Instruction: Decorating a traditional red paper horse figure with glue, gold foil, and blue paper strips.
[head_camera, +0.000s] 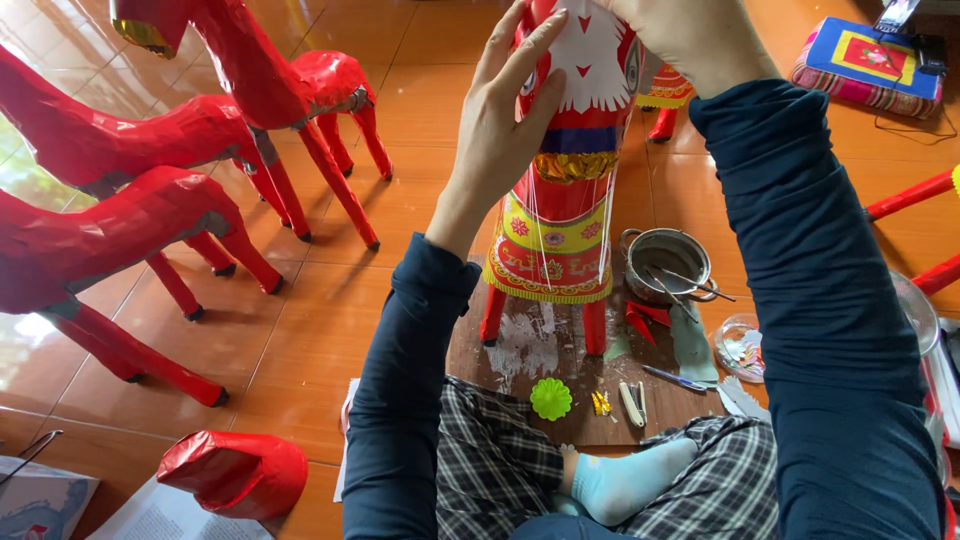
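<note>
- A socked foot (630, 478) rests at the near edge of a brown board (520, 400) on the floor; the person sits cross-legged so the work stands close in front.
- On the board's near edge lie a green paper flower (551, 398), small yellow scraps (600, 402), a white cutter (631, 403) and a blue pen (673, 378), all within easy reach.
- White smears on the board look like dried glue, so it seems to serve as a work mat that spares the tiles.
- A metal pot (667, 262) with a brush handle sticking out stands at the board's right side, with red paper scraps (645, 318) just beside it.
- The paper horse (560, 200) stands upright on the board's far half, on its own red legs, facing the person; its chest carries yellow and red ornament bands.
- The left hand (510, 110) lies open, fingers spread flat against the left side of the horse's head, beside a white cut-paper face piece (595, 55), apparently pressing or steadying it.
- The right hand (700, 35) reaches to the head's top right; it is cut off by the frame's top edge, so I cannot tell how far open it is or what it grips.
- Plain red horses (150, 190), not yet decorated, stand on the floor to the left, apart from the board.
- A red cone-like piece (235, 470) lies on the floor at near left.
- A bright patterned cushion (865, 65) lies at far right.
</note>
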